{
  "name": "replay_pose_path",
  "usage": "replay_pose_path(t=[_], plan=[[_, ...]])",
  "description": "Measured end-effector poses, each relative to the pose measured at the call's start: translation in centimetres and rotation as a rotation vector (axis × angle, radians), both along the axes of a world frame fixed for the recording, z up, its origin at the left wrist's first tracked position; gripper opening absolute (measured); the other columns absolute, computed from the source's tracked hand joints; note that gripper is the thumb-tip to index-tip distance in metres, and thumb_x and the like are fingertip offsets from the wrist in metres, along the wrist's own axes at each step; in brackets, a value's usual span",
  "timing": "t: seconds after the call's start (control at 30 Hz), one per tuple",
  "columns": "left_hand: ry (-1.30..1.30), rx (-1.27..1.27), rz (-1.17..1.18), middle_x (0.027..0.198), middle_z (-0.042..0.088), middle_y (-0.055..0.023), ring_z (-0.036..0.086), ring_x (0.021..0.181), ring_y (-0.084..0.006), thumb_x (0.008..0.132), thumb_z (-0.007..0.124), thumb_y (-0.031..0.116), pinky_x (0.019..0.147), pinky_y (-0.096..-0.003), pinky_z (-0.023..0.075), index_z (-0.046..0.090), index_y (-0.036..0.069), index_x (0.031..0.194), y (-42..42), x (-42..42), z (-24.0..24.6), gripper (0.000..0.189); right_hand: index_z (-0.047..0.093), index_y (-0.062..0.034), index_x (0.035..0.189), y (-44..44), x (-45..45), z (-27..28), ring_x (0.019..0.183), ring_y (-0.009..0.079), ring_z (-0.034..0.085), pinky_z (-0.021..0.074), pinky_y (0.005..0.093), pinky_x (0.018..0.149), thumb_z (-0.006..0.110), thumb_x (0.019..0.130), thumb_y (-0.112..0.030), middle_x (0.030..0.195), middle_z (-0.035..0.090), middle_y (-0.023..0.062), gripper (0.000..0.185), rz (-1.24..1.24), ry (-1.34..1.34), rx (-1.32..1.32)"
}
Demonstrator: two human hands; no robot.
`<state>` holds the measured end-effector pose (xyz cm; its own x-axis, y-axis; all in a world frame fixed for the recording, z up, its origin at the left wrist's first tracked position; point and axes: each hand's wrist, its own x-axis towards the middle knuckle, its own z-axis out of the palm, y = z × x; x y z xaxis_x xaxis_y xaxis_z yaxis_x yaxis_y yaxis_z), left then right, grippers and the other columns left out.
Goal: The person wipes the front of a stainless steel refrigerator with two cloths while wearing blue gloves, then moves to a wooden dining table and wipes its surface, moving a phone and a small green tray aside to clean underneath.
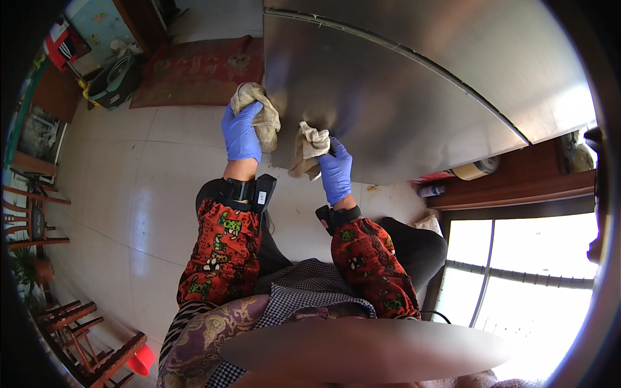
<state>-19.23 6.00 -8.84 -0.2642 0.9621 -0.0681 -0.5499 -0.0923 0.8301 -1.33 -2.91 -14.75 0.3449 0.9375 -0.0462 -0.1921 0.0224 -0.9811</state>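
Note:
My left hand (242,132), in a blue glove, is closed on a bunched beige cloth (262,116) beside the left edge of a large metal-faced cabinet or appliance (388,106). My right hand (335,169), gloved in blue too, grips a second crumpled beige cloth (309,148) in front of the lower part of the metal face. The two cloths are apart. Whether either one touches the metal cannot be told. Both wrists wear black straps with small devices, above red patterned sleeve covers. Folds of cloth hide some of the fingertips.
A red mat (199,72) lies on the tiled floor (165,165) at the upper left, near a dark mop bucket (114,82). Wooden chairs (36,218) and a red plastic container (141,360) are at the left. A can (431,191) and a window (514,271) are at the right.

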Motion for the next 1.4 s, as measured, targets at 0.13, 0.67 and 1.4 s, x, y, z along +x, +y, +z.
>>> replay_pose_path(t=[0.13, 0.67, 1.4], plan=[[-0.002, -0.004, -0.002, 0.106, 0.068, -0.0056, 0.067, 0.092, -0.0182, 0.083, 0.070, -0.002, 0.083, -0.0298, 0.0546, 0.064, 0.002, 0.117, 0.1, 0.0, -0.2, 0.035, 0.064, 0.0044, 0.116, 0.1, -0.1, -2.5, 0.089, 0.0118, 0.064, 0.0514, 0.0248, 0.080, 0.062, 0.085, 0.000, 0.101, 0.070, 0.0071, 0.032, -0.016, -0.030, -0.081], [0.007, -0.006, 0.002, 0.105, 0.067, -0.0064, 0.067, 0.091, -0.0184, 0.082, 0.070, -0.003, 0.082, -0.0297, 0.0552, 0.062, 0.001, 0.118, 0.0, 0.1, 0.1, 0.037, 0.065, 0.0016, 0.115, -0.9, 0.1, 1.2, 0.085, 0.0068, 0.061, 0.0509, 0.0231, 0.075, 0.064, 0.090, -0.002, 0.097, 0.068, 0.0016, 0.025, -0.017, 0.132, 0.128], [-0.018, 0.017, -0.019, 0.109, 0.067, -0.0060, 0.067, 0.095, -0.0181, 0.083, 0.069, -0.001, 0.086, -0.0300, 0.0536, 0.063, 0.002, 0.120, -0.2, 0.1, 0.2, 0.037, 0.065, 0.0023, 0.116, 0.5, -0.1, 2.4, 0.089, 0.0083, 0.061, 0.0509, 0.0241, 0.081, 0.069, 0.087, -0.004, 0.101, 0.069, 0.0040, 0.030, 0.041, 0.009, 0.151]])
